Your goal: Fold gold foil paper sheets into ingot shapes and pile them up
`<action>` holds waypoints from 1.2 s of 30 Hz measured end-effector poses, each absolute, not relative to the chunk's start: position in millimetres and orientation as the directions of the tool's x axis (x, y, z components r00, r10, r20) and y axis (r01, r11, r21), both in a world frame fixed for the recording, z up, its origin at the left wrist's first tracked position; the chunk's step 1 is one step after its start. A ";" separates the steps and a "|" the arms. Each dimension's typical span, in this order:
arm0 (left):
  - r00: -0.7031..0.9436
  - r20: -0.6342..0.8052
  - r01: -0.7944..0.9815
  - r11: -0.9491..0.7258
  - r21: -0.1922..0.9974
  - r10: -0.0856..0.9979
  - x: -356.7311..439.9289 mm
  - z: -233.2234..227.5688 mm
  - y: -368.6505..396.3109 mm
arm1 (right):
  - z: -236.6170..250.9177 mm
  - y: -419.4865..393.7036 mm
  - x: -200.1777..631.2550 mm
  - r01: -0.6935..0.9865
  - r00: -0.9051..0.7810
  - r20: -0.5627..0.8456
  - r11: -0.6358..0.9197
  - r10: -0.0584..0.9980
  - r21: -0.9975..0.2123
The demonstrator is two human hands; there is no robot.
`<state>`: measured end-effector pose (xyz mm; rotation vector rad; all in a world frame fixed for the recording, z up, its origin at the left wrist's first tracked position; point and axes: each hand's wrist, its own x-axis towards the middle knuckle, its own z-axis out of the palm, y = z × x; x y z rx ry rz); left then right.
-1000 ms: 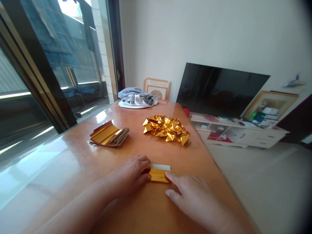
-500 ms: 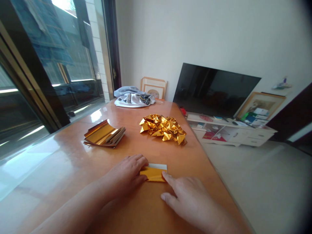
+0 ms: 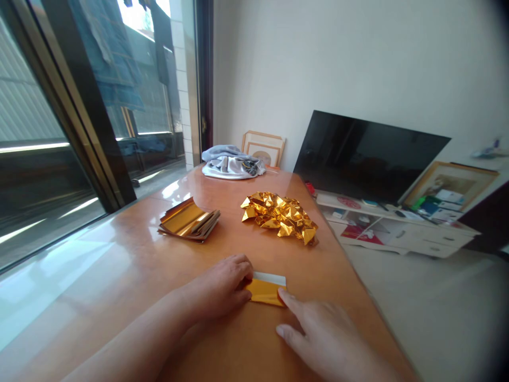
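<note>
A: Head view — the left hand [image 3: 222, 289] is pressing flat on the left end of a folded gold sheet [image 3: 265, 291], while the right hand [image 3: 318, 334] is pinning its near right corner with a fingertip. Neither grip is closed; the fingers are lying spread.

B: It looks like creasing a fold. Next move likely calls for a firm, even press along the edge.

A: The sheet is lying on the counter [image 3: 131, 265] between both hands — long axis running left to right, white strip facing away.

Home living room (television [image 3: 369, 156], framed pictures [image 3: 263, 148], balcony door [image 3: 119, 106])
</note>
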<state>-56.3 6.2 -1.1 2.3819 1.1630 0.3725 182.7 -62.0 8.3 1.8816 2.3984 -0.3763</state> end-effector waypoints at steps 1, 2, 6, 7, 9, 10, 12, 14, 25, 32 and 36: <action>0.610 0.040 0.667 -0.540 0.514 0.791 -56.8 -1.5 6.7 | 7.8 -61.7 182.9 0.965 -0.247 -0.206 0.221 0.947 -0.143; 0.614 0.040 0.664 -0.543 0.514 0.788 -57.2 -1.9 7.1 | 7.3 -61.5 183.1 0.965 -0.247 -0.204 0.222 0.947 -0.139; 0.614 0.055 0.663 -0.552 0.505 0.787 -58.1 -3.6 7.8 | 6.5 -60.7 182.8 0.968 -0.238 -0.202 0.215 0.950 -0.132; 0.612 0.057 0.666 -0.553 0.500 0.788 -58.0 -4.0 7.6 | 6.9 -60.8 182.1 0.968 -0.236 -0.202 0.213 0.950 -0.132; 0.609 0.056 0.675 -0.554 0.488 0.791 -57.1 -4.7 7.1 | 8.5 -61.5 180.0 0.969 -0.233 -0.201 0.210 0.951 -0.131; 0.607 0.055 0.679 -0.554 0.481 0.793 -56.5 -5.2 6.7 | 9.5 -62.1 178.7 0.969 -0.233 -0.201 0.210 0.951 -0.129; 0.600 0.056 0.692 -0.553 0.464 0.798 -55.1 -6.6 5.9 | 11.4 -63.5 175.8 0.969 -0.235 -0.202 0.213 0.951 -0.125; 0.592 0.067 0.707 -0.557 0.437 0.803 -53.7 -8.1 5.3 | 12.8 -64.8 173.2 0.970 -0.234 -0.208 0.213 0.950 -0.119; 0.689 0.117 0.675 -0.692 0.257 0.716 -45.3 3.4 -1.2 | 14.6 -66.5 175.4 0.965 -0.251 -0.191 0.229 0.949 -0.126; 0.745 0.043 0.595 -0.692 0.408 0.666 -42.1 -3.9 -0.4 | 16.8 -65.1 177.0 0.968 -0.241 -0.224 0.218 0.944 -0.126; 0.751 0.054 0.565 -0.683 0.463 0.658 -45.1 -7.5 1.8 | 18.1 -65.1 178.1 0.966 -0.255 -0.235 0.234 0.938 -0.113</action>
